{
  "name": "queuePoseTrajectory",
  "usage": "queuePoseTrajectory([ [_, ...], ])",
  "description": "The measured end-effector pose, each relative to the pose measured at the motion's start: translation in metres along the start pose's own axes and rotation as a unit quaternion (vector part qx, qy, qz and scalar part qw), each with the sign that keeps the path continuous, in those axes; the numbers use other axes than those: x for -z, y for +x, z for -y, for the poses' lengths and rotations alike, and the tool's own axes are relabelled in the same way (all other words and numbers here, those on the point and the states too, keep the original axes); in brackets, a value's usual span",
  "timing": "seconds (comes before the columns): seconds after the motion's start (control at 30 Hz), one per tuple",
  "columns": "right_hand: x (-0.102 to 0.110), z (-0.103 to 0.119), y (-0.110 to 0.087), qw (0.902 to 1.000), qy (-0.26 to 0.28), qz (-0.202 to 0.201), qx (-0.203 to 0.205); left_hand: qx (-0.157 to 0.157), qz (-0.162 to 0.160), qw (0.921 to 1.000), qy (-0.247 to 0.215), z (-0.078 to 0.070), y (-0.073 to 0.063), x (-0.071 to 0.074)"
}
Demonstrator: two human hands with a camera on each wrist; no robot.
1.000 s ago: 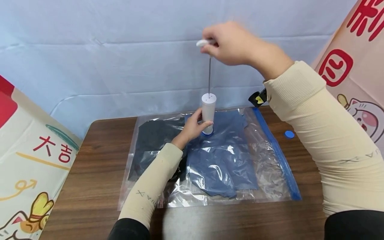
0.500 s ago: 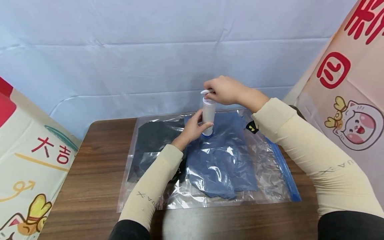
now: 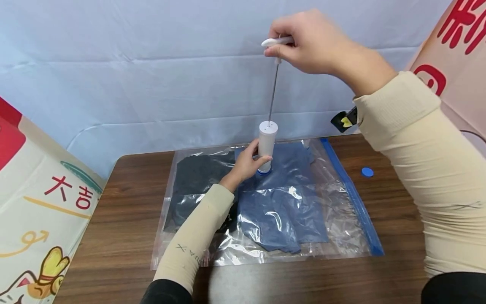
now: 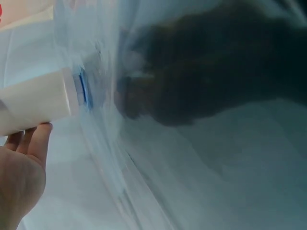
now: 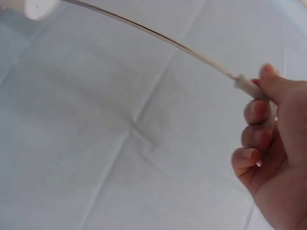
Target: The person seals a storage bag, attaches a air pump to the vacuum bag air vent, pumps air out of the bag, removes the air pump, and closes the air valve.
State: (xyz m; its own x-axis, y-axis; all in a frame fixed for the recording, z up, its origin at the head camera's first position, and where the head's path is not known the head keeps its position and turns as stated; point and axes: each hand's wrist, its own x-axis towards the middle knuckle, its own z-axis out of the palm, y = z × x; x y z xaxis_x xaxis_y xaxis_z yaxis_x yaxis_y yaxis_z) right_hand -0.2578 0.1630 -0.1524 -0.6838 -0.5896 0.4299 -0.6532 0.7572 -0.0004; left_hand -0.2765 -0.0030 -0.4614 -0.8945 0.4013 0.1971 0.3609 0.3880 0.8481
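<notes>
A white hand pump (image 3: 267, 139) stands upright on the blue valve (image 3: 264, 171) of a clear vacuum storage bag (image 3: 334, 202). My left hand (image 3: 246, 164) grips the pump's barrel low down, thumb in front; the left wrist view shows the barrel (image 4: 38, 103) meeting the blue valve ring (image 4: 85, 88). High above, my right hand (image 3: 307, 44) holds the pump's white T-handle (image 3: 277, 41), fingers curled round it. The thin metal rod (image 3: 273, 93) is drawn far out of the barrel. In the right wrist view the rod (image 5: 158, 36) runs into the handle's neck.
Folded dark cloth (image 3: 193, 177) and blue cloth (image 3: 281, 211) lie flat inside the bag. Its blue zip edge (image 3: 353, 198) is at the right. A round blue cap (image 3: 367, 172) lies on the wooden table (image 3: 125, 211) beyond it. A pale cloth backdrop (image 3: 152, 93) hangs behind.
Half a second ago the handle was down at the barrel's top; my right hand has pulled it up again, drawing the rod out. The left hand keeps its grip on the barrel.
</notes>
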Motion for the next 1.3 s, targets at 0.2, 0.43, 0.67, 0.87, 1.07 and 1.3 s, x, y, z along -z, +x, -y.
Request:
queuePoseTrajectory([
  [0.2,0.001,0.000,-0.004,0.9999,-0.008,-0.002,0.008,0.002,0.001,1.0000,0.002,-0.001,0.001,0.001],
  [0.43,-0.039,-0.006,-0.006,0.9962,0.012,0.076,0.040,0.008,-0.005,0.9999,-0.010,0.001,0.001,0.004],
  [0.67,-0.094,-0.010,-0.018,0.9826,0.013,0.182,0.035,0.005,-0.005,0.9999,-0.011,0.002,0.002,0.005],
  [0.87,-0.109,-0.013,-0.023,0.9774,0.017,0.209,0.027,0.000,0.004,0.9999,-0.010,0.001,0.004,0.004],
  [1.07,-0.083,-0.014,-0.013,0.9815,0.010,0.187,0.037,0.007,0.004,1.0000,-0.005,0.000,0.006,0.004],
  [1.3,-0.020,-0.006,0.008,0.9987,-0.030,0.025,0.032,0.012,0.002,0.9999,-0.010,0.000,0.004,0.002],
])
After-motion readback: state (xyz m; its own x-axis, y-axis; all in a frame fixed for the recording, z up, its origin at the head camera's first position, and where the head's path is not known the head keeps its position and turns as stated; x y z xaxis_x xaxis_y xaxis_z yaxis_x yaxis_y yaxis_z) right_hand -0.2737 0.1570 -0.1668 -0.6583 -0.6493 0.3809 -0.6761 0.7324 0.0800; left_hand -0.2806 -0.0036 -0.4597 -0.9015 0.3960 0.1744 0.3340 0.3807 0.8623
